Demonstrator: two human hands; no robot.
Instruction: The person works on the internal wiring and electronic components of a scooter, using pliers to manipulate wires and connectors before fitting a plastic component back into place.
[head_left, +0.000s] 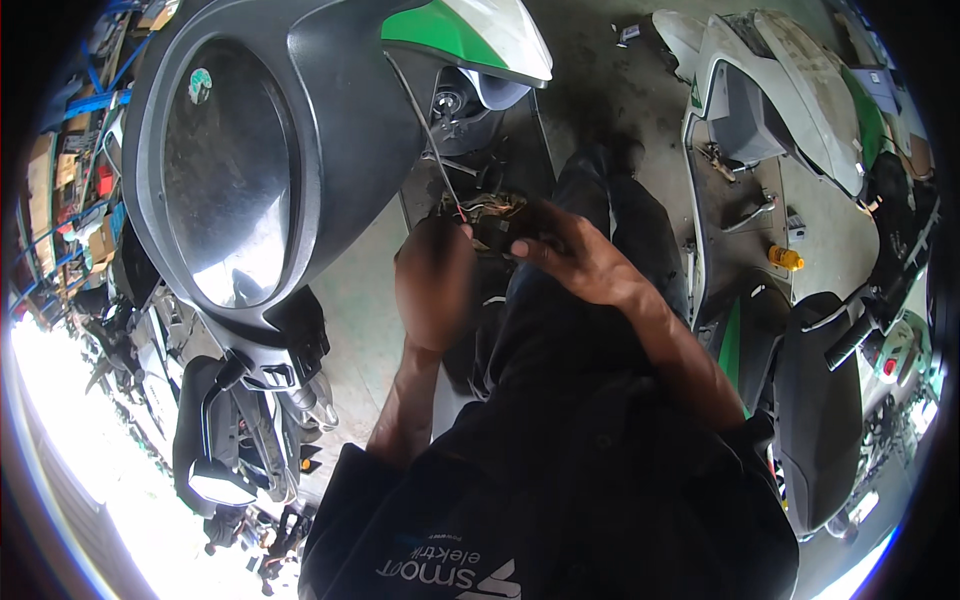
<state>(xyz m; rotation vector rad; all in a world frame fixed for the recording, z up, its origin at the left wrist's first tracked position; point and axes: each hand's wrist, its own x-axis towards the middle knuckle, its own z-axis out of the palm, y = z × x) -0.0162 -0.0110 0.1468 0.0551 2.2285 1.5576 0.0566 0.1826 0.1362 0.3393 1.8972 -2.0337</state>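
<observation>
Between my two hands is a dark part with a bundle of thin coloured wires (492,212), in front of my dark-clothed legs. My right hand (585,258) grips this part from its right side, thumb toward me and fingers partly hidden behind it. At the left of the bundle is my left hand (437,285), smeared and in shadow; its fingertips are close to a red wire, and I cannot make out their grip. A long thin cable (425,125) runs from beneath the scooter's green and white panel (470,35) down to the wires.
A scooter with a black seat (235,170) stands close on my left. To the right is a dusty white scooter body (790,80), with a yellow bottle (786,258) by it. A black seat (818,415) lies lower right, and blue shelving (95,105) stands far left.
</observation>
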